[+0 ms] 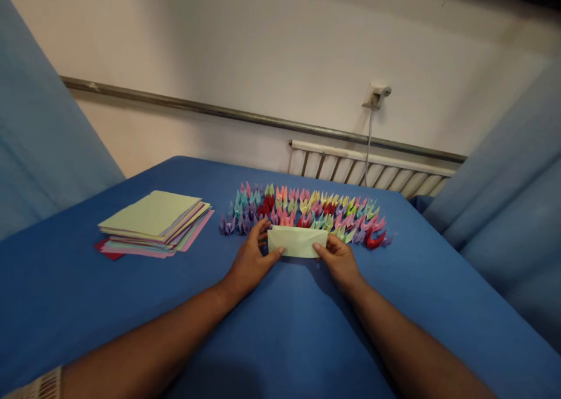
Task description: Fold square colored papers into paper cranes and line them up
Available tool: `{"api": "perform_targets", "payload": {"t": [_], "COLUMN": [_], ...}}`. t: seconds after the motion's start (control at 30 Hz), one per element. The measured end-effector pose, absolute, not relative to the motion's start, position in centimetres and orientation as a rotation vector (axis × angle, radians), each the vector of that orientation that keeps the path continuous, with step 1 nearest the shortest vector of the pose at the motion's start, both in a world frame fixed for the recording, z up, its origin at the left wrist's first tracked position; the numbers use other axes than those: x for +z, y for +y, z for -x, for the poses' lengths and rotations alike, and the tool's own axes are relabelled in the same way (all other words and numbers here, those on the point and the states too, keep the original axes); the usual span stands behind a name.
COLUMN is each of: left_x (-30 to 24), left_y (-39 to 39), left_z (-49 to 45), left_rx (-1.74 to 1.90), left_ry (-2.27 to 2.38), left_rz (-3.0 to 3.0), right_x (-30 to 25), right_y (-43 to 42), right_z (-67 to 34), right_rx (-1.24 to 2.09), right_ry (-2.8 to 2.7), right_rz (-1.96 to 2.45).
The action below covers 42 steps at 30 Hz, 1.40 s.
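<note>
A pale green sheet of paper (298, 241), folded into a rectangle, is held up over the blue-covered table between my two hands. My left hand (256, 250) grips its left end, the thumb on the near face and the fingers behind. At the right end my right hand (339, 259) pinches it the same way, thumb in front. Just beyond the paper stand rows of small folded paper cranes (307, 209) in pink, red, purple, yellow, green and blue. The paper hides part of the front rows.
To the left lies a stack of coloured paper sheets (151, 215), pale green on top. The blue cloth (298, 329) covers the table. Behind are a metal rail (219, 113), a radiator (342, 162) and a wall socket (376, 97) with a plugged-in cord. Blue curtains (39, 124) hang on both sides.
</note>
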<state>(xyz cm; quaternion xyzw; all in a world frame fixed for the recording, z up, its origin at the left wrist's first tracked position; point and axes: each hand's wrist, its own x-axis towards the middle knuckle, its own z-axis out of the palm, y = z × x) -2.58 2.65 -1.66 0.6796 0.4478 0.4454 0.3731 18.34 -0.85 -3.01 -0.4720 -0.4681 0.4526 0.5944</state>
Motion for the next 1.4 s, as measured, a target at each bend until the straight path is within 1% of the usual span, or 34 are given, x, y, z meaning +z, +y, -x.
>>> {"api": "perform_targets", "payload": {"t": [0.07, 0.13, 0.2, 0.27, 0.37, 0.53, 0.73, 0.97, 1.17, 1.4], "left_x": [-1.3, -1.0, -0.7, -0.5, -0.3, 0.1, 0.3, 0.2, 0.0, -0.8], "left_y": [2.7, 2.5, 2.2, 1.9, 1.7, 1.3, 0.8, 0.6, 0.2, 0.2], "left_z": [2.4, 2.3, 2.3, 2.2, 2.2, 2.2, 2.0, 2.1, 1.7, 1.4], "left_rx": [1.179, 1.1, 1.02, 1.023, 1.082, 1.058, 1.034, 1.014, 0.975, 0.95], "left_ry": [1.056, 0.971, 0.927, 0.924, 0.973, 1.012, 0.998, 0.965, 0.922, 0.898], "left_rz": [-1.48, -1.315, -1.225, -1.19, -1.225, -1.306, -1.419, -1.501, -1.519, -1.547], "right_x": [-2.6, -2.5, -2.4, -2.5, -2.7, -3.1, -3.5, -3.5, -3.8, -2.6], "right_y": [-1.1, -1.3, -1.4, -1.4, -1.5, -1.5, -1.3, -1.7, -2.2, -3.0], "right_z": [-18.2, -18.1, -18.1, -18.2, -18.6, -18.9, -18.8, -17.9, -16.7, -15.7], "right_rx": [1.02, 0.997, 0.989, 1.013, 1.043, 0.97, 0.882, 0.876, 1.06, 1.165], "right_ry": [-1.076, -1.071, -1.073, -1.087, -1.15, -1.317, -1.37, -1.425, -1.347, -1.216], "right_rz": [1.021, 1.014, 1.029, 1.042, 1.096, 1.187, 1.172, 1.112, 1.123, 1.001]}}
